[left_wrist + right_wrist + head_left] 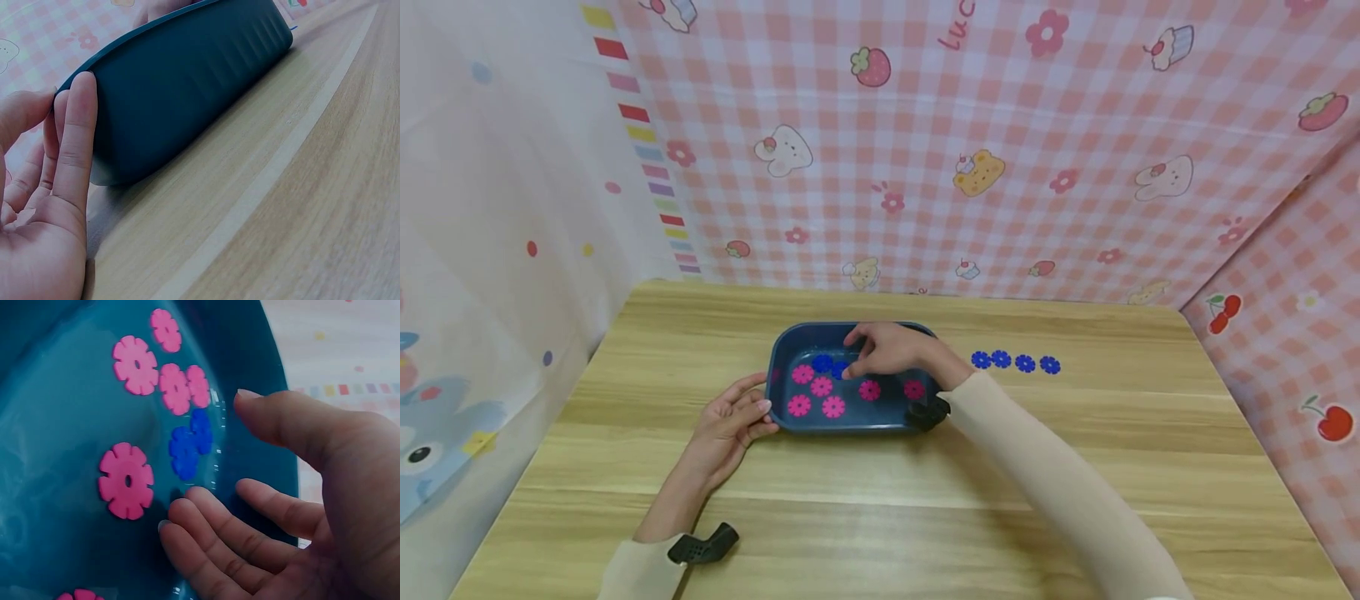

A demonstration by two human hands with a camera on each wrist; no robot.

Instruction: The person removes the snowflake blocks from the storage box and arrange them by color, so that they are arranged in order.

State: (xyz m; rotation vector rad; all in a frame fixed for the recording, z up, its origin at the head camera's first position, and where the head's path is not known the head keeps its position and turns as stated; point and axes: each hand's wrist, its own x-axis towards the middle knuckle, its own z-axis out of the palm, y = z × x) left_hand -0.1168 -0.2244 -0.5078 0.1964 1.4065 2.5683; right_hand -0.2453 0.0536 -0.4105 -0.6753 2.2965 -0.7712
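Blue discs (823, 363): qty 2, touching or overlapped, in tray (808, 336). My R grip (891, 348): thumb apart from fingers, empty, just beside. L grip (730, 417): pinching tray rim. Risk: overlap may cause double pick-up; if L grip slackens, tray may slide on surface (865, 500).

The right hand (342, 503) hung over the teal tray (253, 350), thumb and fingers apart. Near its fingertips two notched blue discs (184, 452) touched; four pink discs (135, 364) lay beyond them, another pink disc (112, 481) beside.
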